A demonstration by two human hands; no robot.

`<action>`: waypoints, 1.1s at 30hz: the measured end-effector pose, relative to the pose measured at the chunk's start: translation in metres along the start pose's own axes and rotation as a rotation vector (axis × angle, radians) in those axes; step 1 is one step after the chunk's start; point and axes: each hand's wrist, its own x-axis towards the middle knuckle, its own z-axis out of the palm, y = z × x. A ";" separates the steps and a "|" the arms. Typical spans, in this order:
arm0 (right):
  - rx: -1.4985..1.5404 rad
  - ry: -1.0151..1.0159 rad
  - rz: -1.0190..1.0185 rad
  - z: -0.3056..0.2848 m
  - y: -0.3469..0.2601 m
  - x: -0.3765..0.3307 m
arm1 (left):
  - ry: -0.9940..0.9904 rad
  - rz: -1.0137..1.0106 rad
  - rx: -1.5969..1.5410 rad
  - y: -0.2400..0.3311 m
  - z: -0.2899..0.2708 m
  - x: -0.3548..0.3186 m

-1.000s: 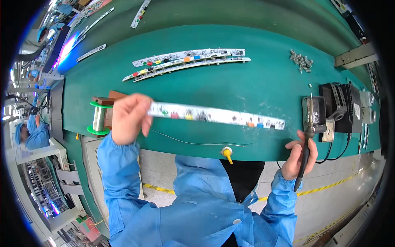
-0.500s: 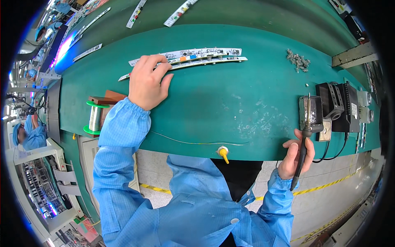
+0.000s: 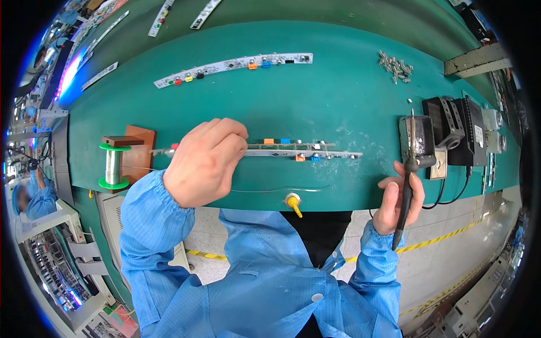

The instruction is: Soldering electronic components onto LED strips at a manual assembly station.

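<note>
My left hand (image 3: 208, 160) is closed on two narrow white circuit boards (image 3: 332, 153), held one along the other above the green mat's near half. Orange and blue connectors stick out along their edges; the hand hides their left middle parts. Upright between the fingers of my right hand (image 3: 399, 200) is a soldering iron (image 3: 407, 197), its tip pointing away from me over a black-edged tray (image 3: 416, 138). A third curved circuit board (image 3: 234, 65), with red, yellow, black, orange and blue connectors, lies farther back on the mat.
A solder wire spool (image 3: 114, 166) with green flanges stands at the left by a brown block. Thin wire (image 3: 276, 189) lies near the front edge beside a yellow-tipped knob (image 3: 293, 204). Small metal parts (image 3: 395, 66) are piled at the back right, near a black soldering station (image 3: 470, 129).
My left hand has drawn two circuit boards toward me, leaving one behind at the back. My right hand still holds the soldering iron at the tray. The whole view has shifted slightly.
</note>
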 end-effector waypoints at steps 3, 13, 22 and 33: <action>0.058 -0.042 0.052 0.001 0.000 -0.002 | -0.012 0.046 -0.015 0.002 0.017 0.007; -0.092 -0.182 -0.150 0.003 0.002 0.008 | 0.456 0.093 0.255 -0.013 0.030 0.006; -0.043 -0.137 -0.117 0.004 -0.001 0.005 | 0.238 0.041 0.091 0.005 0.028 0.000; -0.202 -0.219 -0.009 0.012 -0.007 0.014 | 0.190 -0.010 0.011 0.019 0.041 0.003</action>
